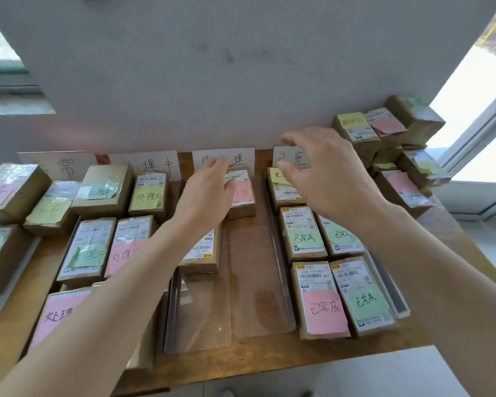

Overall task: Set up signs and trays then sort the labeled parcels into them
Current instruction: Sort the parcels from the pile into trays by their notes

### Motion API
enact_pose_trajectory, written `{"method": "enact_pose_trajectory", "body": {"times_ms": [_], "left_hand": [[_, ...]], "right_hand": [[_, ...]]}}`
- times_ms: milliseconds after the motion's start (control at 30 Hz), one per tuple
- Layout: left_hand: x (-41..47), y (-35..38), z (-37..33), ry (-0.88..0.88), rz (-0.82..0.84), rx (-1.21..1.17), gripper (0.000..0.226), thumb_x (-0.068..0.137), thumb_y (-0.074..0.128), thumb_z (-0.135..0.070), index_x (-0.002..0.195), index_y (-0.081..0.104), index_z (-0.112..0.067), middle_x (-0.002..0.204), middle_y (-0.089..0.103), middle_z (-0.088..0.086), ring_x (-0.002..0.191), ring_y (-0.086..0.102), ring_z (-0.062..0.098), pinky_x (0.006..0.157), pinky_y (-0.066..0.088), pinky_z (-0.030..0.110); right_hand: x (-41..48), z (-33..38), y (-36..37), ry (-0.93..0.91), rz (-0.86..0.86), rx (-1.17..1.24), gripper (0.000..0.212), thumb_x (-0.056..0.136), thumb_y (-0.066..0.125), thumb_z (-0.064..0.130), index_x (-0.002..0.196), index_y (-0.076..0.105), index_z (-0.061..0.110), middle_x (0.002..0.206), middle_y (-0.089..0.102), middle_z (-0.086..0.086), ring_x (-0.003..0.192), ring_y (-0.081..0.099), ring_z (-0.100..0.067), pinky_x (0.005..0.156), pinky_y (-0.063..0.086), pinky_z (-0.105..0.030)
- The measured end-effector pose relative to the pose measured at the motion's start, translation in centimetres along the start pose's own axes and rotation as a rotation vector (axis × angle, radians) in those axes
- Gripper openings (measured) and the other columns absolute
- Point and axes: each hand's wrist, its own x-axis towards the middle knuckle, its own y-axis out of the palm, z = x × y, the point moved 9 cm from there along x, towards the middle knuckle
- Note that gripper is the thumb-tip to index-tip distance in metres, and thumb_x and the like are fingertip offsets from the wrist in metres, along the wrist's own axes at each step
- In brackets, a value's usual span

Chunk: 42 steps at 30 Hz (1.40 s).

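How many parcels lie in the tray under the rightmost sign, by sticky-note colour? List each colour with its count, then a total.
Green-note parcels: 3
Pink-note parcels: 1
Yellow-note parcels: 1
Total: 5
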Motion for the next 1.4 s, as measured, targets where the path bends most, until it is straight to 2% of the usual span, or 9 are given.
{"method": "enact_pose_trajectory", "body": {"times_ms": [100, 267, 333, 467, 567, 800, 933, 1067, 1400], "left_hand": [[-0.3, -2.3, -8.4, 0.234, -0.192, -0.052, 0.034, 0.096, 0.05, -0.017, 0.128, 0.051, -0.01, 0.125, 0.055, 0.004, 0.11, 0.053, 0.016, 0.084, 0.031, 0.017], [-0.3, -1.1, -20.6, 0.477, -0.355, -0.066, 0.028, 0.093, 0.055, -0.014, 0.119, 0.057, -0.005, 0.115, 0.058, 0.008, 0.099, 0.057, 0.019, 0.079, 0.039, 0.019], [-0.1, 0.5, -25.2, 0.526, -0.399, -0.103, 0.027, 0.092, 0.054, -0.013, 0.118, 0.057, -0.004, 0.113, 0.058, 0.009, 0.098, 0.057, 0.018, 0.077, 0.041, 0.018], [0.6, 4.6, -34.0, 0.577, -0.453, -0.167, 0.025, 0.091, 0.053, -0.011, 0.113, 0.059, -0.002, 0.11, 0.058, 0.01, 0.099, 0.056, 0.022, 0.08, 0.049, 0.033], [1.5, 7.3, -38.1, 0.555, -0.462, -0.191, 0.024, 0.09, 0.054, -0.011, 0.111, 0.059, -0.002, 0.109, 0.058, 0.01, 0.098, 0.055, 0.021, 0.083, 0.049, 0.033], [3.9, 10.4, -40.7, 0.483, -0.443, -0.182, 0.023, 0.089, 0.056, -0.011, 0.11, 0.059, -0.002, 0.108, 0.058, 0.009, 0.099, 0.055, 0.018, 0.086, 0.046, 0.027], [6.0, 11.7, -40.4, 0.464, -0.46, -0.193, 0.022, 0.089, 0.057, -0.012, 0.11, 0.059, -0.005, 0.108, 0.058, 0.007, 0.092, 0.051, 0.011, 0.082, 0.044, 0.022], [8.0, 14.2, -40.0, 0.421, -0.419, -0.232, 0.023, 0.09, 0.055, -0.014, 0.112, 0.058, -0.007, 0.111, 0.056, 0.004, 0.102, 0.052, 0.012, 0.089, 0.046, 0.028], [13.7, 19.5, -38.5, 0.276, -0.39, -0.118, 0.026, 0.091, 0.058, -0.011, 0.116, 0.057, -0.005, 0.115, 0.057, 0.006, 0.109, 0.051, 0.014, 0.096, 0.033, 0.012]], "right_hand": [[-0.7, -1.8, -3.1, -0.033, -0.08, -0.078, 0.04, 0.094, 0.054, 0.024, 0.132, 0.05, 0.013, 0.127, 0.055, -0.004, 0.122, 0.042, -0.021, 0.103, 0.032, -0.035], [-3.1, -8.7, -9.5, -0.046, -0.232, -0.152, 0.035, 0.09, 0.06, 0.019, 0.123, 0.056, 0.007, 0.12, 0.06, -0.01, 0.117, 0.048, -0.029, 0.099, 0.038, -0.041], [-4.4, -12.8, -12.2, -0.037, -0.279, -0.176, 0.034, 0.087, 0.063, 0.017, 0.119, 0.058, 0.005, 0.118, 0.061, -0.012, 0.114, 0.051, -0.033, 0.096, 0.04, -0.044], [-7.1, -21.7, -17.6, 0.001, -0.327, -0.194, 0.032, 0.086, 0.065, 0.014, 0.116, 0.061, 0.004, 0.115, 0.063, -0.014, 0.111, 0.053, -0.036, 0.092, 0.043, -0.045], [-8.0, -27.4, -20.4, 0.064, -0.318, -0.21, 0.033, 0.088, 0.064, 0.015, 0.119, 0.059, 0.005, 0.119, 0.061, -0.014, 0.115, 0.05, -0.035, 0.093, 0.042, -0.043], [-7.4, -34.2, -21.7, 0.127, -0.258, -0.178, 0.038, 0.091, 0.059, 0.018, 0.128, 0.054, 0.009, 0.129, 0.056, -0.01, 0.123, 0.043, -0.029, 0.098, 0.036, -0.04], [-6.3, -36.2, -21.4, 0.152, -0.269, -0.189, 0.039, 0.091, 0.059, 0.021, 0.128, 0.054, 0.009, 0.128, 0.057, -0.01, 0.123, 0.043, -0.027, 0.099, 0.036, -0.039], [-5.1, -38.4, -20.6, 0.152, -0.252, -0.196, 0.039, 0.091, 0.059, 0.021, 0.128, 0.054, 0.009, 0.127, 0.057, -0.011, 0.123, 0.044, -0.028, 0.099, 0.036, -0.04], [2.7, -47.8, -16.6, 0.197, -0.096, -0.084, 0.041, 0.094, 0.053, 0.022, 0.133, 0.049, 0.011, 0.132, 0.053, -0.008, 0.124, 0.041, -0.026, 0.098, 0.033, -0.035]]}}
